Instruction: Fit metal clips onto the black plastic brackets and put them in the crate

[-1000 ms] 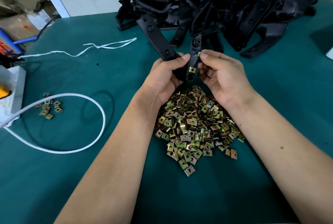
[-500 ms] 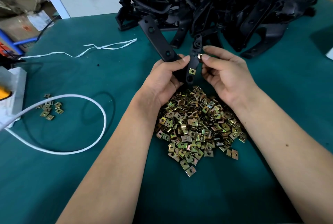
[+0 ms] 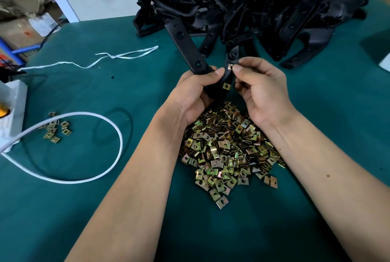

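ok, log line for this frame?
left hand: grips black plastic bracket | right hand: pinches small brass-coloured metal clip at bracket's upper hole | lower clip: fitted | crate: unseen

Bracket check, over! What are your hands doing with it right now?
Left hand grips bracket. Right hand pinches clip onto it. One clip already fitted. Nothing blocking.

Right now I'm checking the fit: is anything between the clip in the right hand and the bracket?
Nothing visible. The right hand pinches the clip right against the bracket, which the left hand holds.
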A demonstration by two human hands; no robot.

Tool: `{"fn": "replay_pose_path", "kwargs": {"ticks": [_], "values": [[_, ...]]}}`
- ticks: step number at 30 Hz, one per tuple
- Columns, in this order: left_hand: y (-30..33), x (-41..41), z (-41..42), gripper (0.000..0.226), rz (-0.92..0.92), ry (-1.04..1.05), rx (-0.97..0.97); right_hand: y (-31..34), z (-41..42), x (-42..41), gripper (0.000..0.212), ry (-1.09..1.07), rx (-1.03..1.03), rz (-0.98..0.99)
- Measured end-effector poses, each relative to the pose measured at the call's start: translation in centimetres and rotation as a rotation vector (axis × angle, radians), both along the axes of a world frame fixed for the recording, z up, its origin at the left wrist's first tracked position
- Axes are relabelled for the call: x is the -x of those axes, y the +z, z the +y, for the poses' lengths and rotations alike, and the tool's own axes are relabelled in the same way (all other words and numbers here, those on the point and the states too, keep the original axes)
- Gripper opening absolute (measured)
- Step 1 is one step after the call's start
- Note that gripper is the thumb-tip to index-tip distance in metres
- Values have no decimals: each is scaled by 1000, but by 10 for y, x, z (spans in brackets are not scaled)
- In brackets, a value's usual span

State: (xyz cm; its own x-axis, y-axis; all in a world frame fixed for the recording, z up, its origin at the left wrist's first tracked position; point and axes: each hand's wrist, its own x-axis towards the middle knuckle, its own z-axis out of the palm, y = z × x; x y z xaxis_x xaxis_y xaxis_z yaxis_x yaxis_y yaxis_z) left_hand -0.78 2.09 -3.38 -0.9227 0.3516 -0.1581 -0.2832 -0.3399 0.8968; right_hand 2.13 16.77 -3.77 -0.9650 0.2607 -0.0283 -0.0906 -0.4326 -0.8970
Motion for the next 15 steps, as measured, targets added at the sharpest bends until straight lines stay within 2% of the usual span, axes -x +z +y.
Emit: {"fn": "replay_pose_path", "kwargs": {"ticks": [3,6,10,15], "values": [[3,0,0,10,0,5,20,-1,1,1,17,-10,-46,6],[4,-1,1,4,10,25,71,-1,2,1,16,-15,-91,-3],[6,-5,9,10,76,130,109,5,3,5,14,-91,-160,-10],[15,-15,31,15,273,275,351,16,6,-1,38,-230,-338,-22]]}}
